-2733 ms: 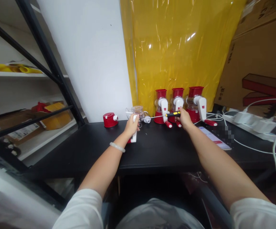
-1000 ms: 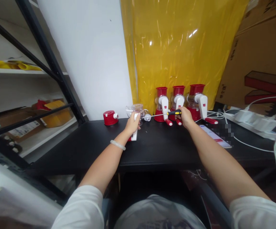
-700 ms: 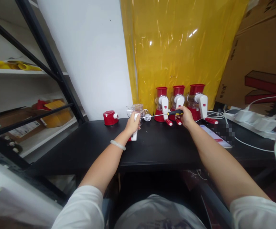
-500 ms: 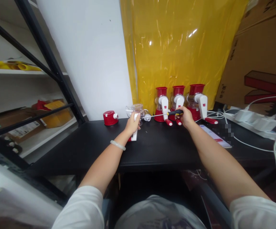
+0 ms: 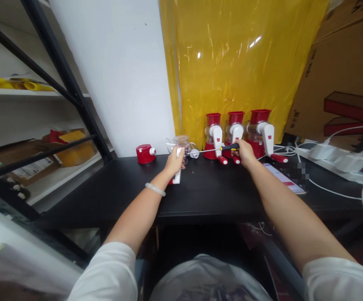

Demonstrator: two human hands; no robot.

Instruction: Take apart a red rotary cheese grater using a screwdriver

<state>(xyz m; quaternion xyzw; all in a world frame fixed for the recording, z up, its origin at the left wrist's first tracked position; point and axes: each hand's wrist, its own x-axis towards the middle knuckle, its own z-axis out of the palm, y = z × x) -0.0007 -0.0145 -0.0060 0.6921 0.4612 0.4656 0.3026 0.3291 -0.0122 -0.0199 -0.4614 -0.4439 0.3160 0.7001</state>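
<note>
My left hand is wrapped round a white crank handle with a red part at its lower end. In my right hand is a screwdriver with a black and yellow handle, held level. Its metal shaft points left, and the tip reaches the handle near my left fingers. Just behind my left hand, a clear plastic housing and a grater drum with a white end lie on the black table. A red base sits to their left.
Three red and white rotary graters stand along the back, close behind the screwdriver. At the right are a phone and a white power strip with cables. A shelf rack rises at the left.
Both hands hold the same things in nearly the same places. The view has shifted very slightly.
</note>
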